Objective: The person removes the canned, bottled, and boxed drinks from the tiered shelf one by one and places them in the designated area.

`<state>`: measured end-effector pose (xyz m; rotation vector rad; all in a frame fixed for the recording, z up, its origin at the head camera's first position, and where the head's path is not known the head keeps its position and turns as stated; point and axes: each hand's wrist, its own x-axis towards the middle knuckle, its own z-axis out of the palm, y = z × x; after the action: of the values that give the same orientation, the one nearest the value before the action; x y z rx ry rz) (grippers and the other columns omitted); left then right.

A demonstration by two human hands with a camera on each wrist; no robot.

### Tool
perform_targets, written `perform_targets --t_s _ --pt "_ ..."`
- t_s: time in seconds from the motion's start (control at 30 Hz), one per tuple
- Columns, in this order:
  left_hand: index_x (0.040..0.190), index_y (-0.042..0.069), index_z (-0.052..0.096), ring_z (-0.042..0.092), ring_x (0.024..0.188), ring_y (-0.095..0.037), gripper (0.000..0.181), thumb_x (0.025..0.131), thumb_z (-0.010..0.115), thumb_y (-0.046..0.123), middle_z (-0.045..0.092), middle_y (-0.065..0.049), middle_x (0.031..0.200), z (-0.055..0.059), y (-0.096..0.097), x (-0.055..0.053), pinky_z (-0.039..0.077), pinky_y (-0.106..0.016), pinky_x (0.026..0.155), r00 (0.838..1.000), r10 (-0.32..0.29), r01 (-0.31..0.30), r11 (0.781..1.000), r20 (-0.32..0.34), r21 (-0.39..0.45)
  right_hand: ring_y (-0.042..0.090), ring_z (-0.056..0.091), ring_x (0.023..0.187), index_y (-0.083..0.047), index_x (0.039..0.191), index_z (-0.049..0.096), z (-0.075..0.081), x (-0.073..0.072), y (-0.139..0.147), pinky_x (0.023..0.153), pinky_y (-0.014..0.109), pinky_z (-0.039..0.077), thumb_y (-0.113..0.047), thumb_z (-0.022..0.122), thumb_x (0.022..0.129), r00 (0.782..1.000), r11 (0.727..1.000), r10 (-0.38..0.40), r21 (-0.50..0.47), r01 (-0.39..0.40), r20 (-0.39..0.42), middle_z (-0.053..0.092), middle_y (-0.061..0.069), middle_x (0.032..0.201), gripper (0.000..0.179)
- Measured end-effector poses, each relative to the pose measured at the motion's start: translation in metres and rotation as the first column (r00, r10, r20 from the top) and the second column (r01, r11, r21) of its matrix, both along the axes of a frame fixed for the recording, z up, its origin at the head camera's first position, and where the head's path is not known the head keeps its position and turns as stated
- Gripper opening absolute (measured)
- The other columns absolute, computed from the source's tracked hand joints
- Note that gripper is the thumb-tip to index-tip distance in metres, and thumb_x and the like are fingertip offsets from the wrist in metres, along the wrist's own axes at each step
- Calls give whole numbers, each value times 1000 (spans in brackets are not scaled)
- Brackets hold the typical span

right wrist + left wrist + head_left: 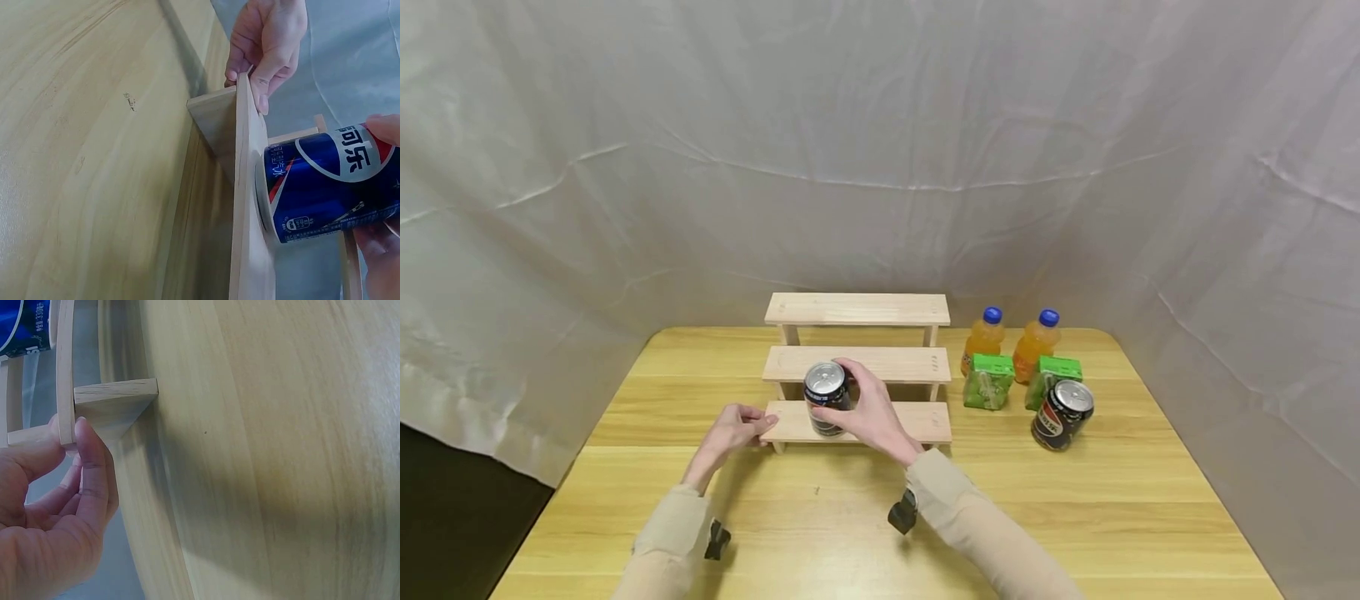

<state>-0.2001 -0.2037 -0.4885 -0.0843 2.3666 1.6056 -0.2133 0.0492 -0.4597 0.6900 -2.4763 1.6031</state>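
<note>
A three-tier wooden step shelf (857,308) stands at the back of the table. My right hand (874,415) grips a dark blue cola can (826,392), fingers and thumb around its sides. The can is upright at the lowest board (245,237), left of its middle; in the right wrist view its base appears to meet the board. At that board's left end, my left hand (733,432) pinches the edge between thumb and fingers, as the left wrist view shows (69,487). Part of the can is behind my right fingers.
Right of the shelf, two orange drink bottles (983,340) with blue caps stand behind two green drink cartons (988,383). Another dark cola can (1062,414) is in front of the right carton. Grey curtains (880,167) hang around the wooden table (820,533).
</note>
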Motion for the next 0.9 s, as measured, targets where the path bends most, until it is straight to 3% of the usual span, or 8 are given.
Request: perform_targets --t_s 0.27,0.43,0.53,0.7,0.8,0.9 --pt "117 -23 56 61 65 -8 40 99 64 12 67 -6 85 3 2 0 62 -25 70 999 27 -26 1000 34 -14 23 65 114 -8 135 56 12 10 20 99 39 56 -17 92 71 999 998 -45 -44 44 -28 67 10 127 74" --pt "117 -23 55 61 64 -7 40 99 63 12 65 -5 84 4 3 0 62 -24 70 999 32 -32 999 35 -6 26 67 108 -7 133 58 20 18 56 92 34 58 -14 93 68 991 990 -123 -78 119 -50 68 12 125 74" --pt "116 -23 56 60 64 -7 38 99 63 10 65 -3 81 4 3 0 62 -24 69 999 31 -31 1000 33 -6 27 67 108 -3 133 58 20 21 82 95 29 57 -10 93 67 979 979 -183 -102 174 -92 68 15 126 75" --pt "118 -23 56 62 64 -7 39 99 64 10 67 -6 84 6 3 0 62 -25 70 998 40 -40 999 45 -6 7 62 112 1 133 57 17 22 129 100 12 49 -2 92 66 950 952 -286 -147 267 -124 66 20 127 76" --pt "119 -24 55 62 64 -7 41 99 64 11 68 -8 85 6 3 0 62 -25 69 998 38 -38 999 44 -4 -6 57 110 -1 133 57 14 24 153 99 6 46 -1 92 66 932 930 -351 -153 335 -94 66 19 127 75" --pt "118 -23 56 62 63 -7 40 99 64 11 68 -7 83 4 2 0 62 -26 69 998 40 -40 999 45 -8 -9 55 110 -2 134 57 10 27 172 99 4 44 -1 91 68 912 908 -405 -148 393 -61 65 18 128 74"
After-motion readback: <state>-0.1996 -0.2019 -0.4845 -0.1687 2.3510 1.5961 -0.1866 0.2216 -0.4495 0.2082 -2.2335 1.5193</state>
